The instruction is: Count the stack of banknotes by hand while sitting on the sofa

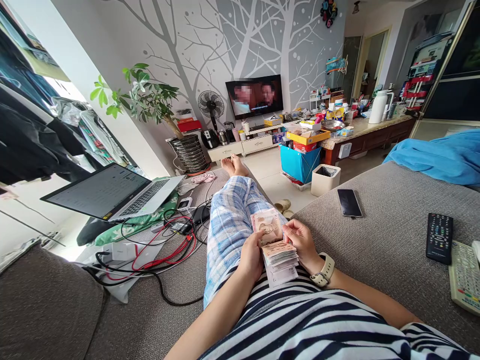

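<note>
A stack of banknotes lies between my two hands, above my lap. Its upper notes stand up and show a printed portrait, while the lower ends fold down toward my striped shirt. My left hand is closed around the left side of the stack. On the right side, my right hand pinches the edge of the notes with thumb and fingers. A pale watch is on my right wrist. Beneath the notes are my legs in blue checked trousers, stretched out along the sofa.
An open laptop and tangled cables lie at my left. On the sofa to my right are a phone, a black remote and a pale remote. A bin stands beyond.
</note>
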`<state>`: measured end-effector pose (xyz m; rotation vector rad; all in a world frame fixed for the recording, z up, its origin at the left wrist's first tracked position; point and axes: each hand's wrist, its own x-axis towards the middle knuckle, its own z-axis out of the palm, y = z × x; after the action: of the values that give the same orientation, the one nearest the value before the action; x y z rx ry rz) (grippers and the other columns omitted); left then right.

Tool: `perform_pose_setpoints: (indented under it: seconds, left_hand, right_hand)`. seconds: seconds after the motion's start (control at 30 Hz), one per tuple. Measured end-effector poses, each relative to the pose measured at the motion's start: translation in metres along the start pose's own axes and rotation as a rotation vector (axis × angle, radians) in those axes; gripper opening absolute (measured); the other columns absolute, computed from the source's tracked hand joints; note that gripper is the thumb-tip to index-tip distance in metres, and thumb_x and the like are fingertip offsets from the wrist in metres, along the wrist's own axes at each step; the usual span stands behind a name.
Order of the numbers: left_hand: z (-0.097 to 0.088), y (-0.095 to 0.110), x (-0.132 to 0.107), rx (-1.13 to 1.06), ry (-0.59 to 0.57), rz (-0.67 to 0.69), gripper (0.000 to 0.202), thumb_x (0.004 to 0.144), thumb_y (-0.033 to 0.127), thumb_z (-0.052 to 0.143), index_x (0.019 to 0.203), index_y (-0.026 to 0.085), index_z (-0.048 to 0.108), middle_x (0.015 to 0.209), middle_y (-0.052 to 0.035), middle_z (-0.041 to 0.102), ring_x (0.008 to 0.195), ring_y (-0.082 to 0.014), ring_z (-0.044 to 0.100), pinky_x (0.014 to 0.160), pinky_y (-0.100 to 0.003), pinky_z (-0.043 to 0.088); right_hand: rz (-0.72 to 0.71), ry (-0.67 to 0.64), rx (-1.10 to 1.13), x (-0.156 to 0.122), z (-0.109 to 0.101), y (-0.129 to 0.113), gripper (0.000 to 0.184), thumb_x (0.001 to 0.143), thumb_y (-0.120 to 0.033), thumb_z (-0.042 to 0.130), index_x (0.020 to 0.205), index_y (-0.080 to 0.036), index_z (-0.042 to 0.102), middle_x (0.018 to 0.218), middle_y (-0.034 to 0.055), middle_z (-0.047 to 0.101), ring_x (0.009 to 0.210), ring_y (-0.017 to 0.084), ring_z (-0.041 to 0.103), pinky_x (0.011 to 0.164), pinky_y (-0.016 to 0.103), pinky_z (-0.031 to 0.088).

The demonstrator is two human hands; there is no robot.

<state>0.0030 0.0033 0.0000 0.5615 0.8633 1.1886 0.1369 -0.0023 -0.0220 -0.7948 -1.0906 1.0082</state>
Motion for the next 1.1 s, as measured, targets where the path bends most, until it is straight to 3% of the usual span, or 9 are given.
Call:
perform_pose_setpoints:
  seconds: [0.27,0.57,0.77,1.1]
  left_hand:
    - [0.0050,0.0054,-0.0085,0.103,0.009,0.048,0.016,0.065,0.016,0.067,0.081,0.012,0.065,0.068,-0.0066,0.070,0.058,-0.0174,0.064,0.060,-0.029,0.052]
    - [0.0036,0.0050,-0.0063,0.090,-0.017,0.032,0.020,0.066,0.021,0.068,0.084,0.013,0.065,0.070,-0.0076,0.070,0.059,-0.0201,0.065,0.063,-0.033,0.052]
    - [0.0045,0.0033,-0.0017,0.007,-0.049,0.013,0.021,0.072,0.026,0.060,0.085,0.011,0.066,0.082,-0.0109,0.072,0.078,-0.0249,0.069,0.076,-0.037,0.054]
    - [0.0056,0.0047,-0.0033,0.045,-0.018,0.022,0.022,0.072,0.023,0.058,0.085,0.010,0.069,0.079,-0.0118,0.073,0.076,-0.0255,0.069,0.073,-0.036,0.055]
  right_hand:
    - [0.043,0.086,-0.047,0.0031,0.0004,-0.0018,0.031,0.077,-0.045,0.063,0.066,-0.019,0.048,0.058,-0.0038,0.045,0.053,0.011,0.039,0.051,0.025,0.033]
    - [0.030,0.068,-0.051,-0.0004,0.0020,-0.0067,0.032,0.082,-0.041,0.059,0.062,-0.020,0.045,0.056,-0.0049,0.041,0.053,0.011,0.037,0.051,0.024,0.031]
    - [0.030,0.054,-0.041,-0.0007,0.0017,-0.0085,0.032,0.082,-0.043,0.059,0.064,-0.019,0.048,0.059,-0.0043,0.041,0.055,0.011,0.036,0.052,0.025,0.031]
    - [0.008,0.020,-0.015,-0.0022,0.0016,-0.0087,0.029,0.082,-0.044,0.059,0.067,-0.020,0.054,0.060,-0.0030,0.046,0.056,0.012,0.040,0.053,0.025,0.034]
